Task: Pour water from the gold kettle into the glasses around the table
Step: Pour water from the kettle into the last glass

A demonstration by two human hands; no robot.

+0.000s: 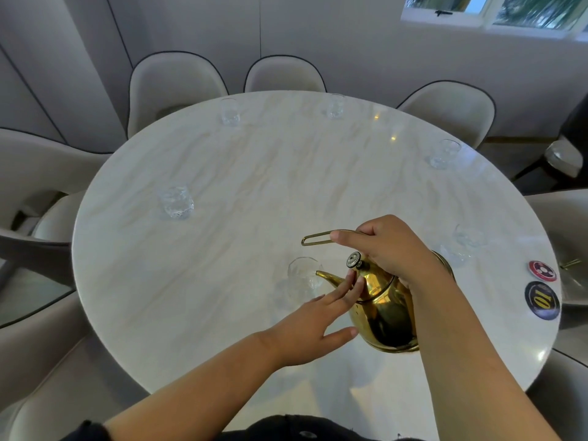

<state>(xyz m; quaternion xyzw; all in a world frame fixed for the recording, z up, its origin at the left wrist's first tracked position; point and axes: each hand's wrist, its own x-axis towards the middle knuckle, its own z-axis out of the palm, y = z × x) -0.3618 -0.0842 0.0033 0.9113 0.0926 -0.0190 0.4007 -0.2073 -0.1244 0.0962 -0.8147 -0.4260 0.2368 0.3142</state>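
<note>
The gold kettle [383, 310] is tilted to the left above the round marble table [254, 192]. My right hand [391, 246] grips its thin wire handle from above. My left hand [313, 323] is open, its fingertips resting on the kettle's lid edge. The spout tip sits at the rim of a clear glass [304, 278] just left of the kettle. Several more clear glasses stand around the table: left [176, 202], far left [229, 112], far middle [335, 106], right [443, 153] and near right [467, 240]. Whether water is flowing, I cannot tell.
Cream chairs ring the table, among them one at the far side [284, 74]. Two round coasters, a red one [542, 270] and a black one [542, 300], lie at the table's right edge. A window [496, 11] is at the top right.
</note>
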